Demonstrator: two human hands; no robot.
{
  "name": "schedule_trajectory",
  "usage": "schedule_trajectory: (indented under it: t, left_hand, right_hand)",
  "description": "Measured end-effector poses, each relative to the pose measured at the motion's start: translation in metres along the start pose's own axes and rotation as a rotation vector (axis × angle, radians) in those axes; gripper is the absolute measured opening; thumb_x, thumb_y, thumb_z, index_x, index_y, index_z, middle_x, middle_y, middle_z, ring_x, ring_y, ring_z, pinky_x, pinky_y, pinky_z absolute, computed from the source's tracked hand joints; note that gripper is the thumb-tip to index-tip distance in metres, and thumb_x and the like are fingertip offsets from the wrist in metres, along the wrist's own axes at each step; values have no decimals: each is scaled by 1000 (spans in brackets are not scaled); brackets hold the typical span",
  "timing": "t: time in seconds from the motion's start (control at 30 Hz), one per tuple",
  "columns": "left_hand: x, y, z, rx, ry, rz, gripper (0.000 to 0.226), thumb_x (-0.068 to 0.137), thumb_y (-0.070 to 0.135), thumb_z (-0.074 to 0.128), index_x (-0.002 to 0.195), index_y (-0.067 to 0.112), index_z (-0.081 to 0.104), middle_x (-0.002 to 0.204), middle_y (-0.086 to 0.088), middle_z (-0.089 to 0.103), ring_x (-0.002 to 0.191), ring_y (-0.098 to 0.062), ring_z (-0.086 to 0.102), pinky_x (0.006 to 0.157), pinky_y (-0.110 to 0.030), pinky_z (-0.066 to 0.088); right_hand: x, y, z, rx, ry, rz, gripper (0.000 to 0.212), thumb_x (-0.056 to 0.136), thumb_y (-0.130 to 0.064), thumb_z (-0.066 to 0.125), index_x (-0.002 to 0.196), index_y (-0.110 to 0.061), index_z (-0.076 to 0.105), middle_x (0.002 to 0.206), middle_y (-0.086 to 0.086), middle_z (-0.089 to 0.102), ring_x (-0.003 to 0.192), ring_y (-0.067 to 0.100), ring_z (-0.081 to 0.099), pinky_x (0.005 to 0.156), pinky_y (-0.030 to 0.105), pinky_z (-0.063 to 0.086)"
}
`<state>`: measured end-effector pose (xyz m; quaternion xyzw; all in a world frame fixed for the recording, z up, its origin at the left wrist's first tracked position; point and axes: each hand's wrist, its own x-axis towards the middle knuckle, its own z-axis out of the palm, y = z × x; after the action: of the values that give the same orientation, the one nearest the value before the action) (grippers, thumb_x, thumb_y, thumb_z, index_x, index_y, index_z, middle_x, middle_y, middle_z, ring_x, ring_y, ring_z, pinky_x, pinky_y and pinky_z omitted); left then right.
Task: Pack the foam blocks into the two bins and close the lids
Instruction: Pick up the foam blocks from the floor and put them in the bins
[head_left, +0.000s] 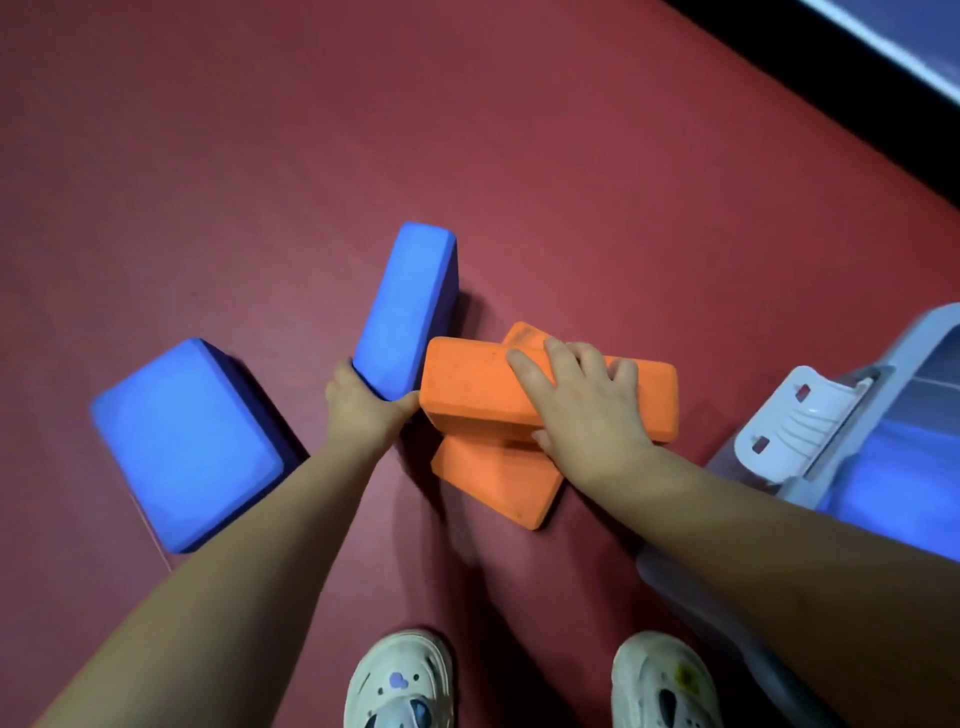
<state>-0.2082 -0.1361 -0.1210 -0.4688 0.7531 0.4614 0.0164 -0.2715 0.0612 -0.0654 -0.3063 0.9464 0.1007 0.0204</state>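
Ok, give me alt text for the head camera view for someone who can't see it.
A person bends over a red floor, left hand gripping a tilted blue foam block and right hand grasping the upper orange foam block of a crossed pair. A second blue block lies left; an open bin stands right.

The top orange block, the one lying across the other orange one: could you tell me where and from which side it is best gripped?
Grip the top orange block across its narrow width from above, as the right hand does. It lies flat on the lower orange block, so both long side faces are exposed.
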Motion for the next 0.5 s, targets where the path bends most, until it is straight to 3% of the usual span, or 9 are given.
schedule_trajectory:
  t: [0.07, 0.13, 0.17, 0.33, 0.5]
  left_hand:
    - [1, 0, -2, 21, -4, -14, 81, 60, 24, 87, 128, 6, 45, 125, -11, 52, 101, -25, 56, 71, -33, 47]
    - [1, -1, -4, 23, 12, -18, 76, 65, 24, 84, 126, 3, 44, 125, -13, 51, 101, -26, 56, 72, -33, 47]
    - [-1, 0, -7, 12, 18, -24, 75, 67, 25, 83, 127, 3, 44, 125, -14, 51, 103, -28, 56, 75, -35, 48]
    - [-26, 4, -30, -62, 77, -72, 75, 70, 32, 81, 128, 5, 44, 126, -13, 49, 97, -26, 53, 80, -37, 49]
    - [-73, 14, -58, -244, 130, -95, 84, 60, 50, 81, 124, 7, 47, 123, -10, 54, 104, -29, 59, 81, -39, 53]
  right_hand:
    - [-2, 0, -6, 22, -7, -33, 90, 60, -34, 83, 139, -32, 41, 132, 8, 52, 111, 28, 52, 79, 44, 40]
    - [-5, 3, -8, 106, -48, -35, 91, 73, -38, 75, 147, -31, 23, 140, 5, 40, 121, 28, 41, 90, 46, 33]
    - [-6, 4, -11, 120, -41, -16, 92, 72, -39, 75, 148, -30, 23, 139, 5, 40, 121, 28, 41, 93, 47, 31]
    - [-18, 15, -28, 83, 137, 97, 105, 33, -42, 92, 130, -24, 55, 108, 9, 62, 92, 31, 59, 82, 50, 43]
    - [-26, 25, -74, 117, 232, 70, 102, 34, -47, 90, 128, -25, 56, 107, 8, 61, 91, 32, 58, 83, 49, 42]
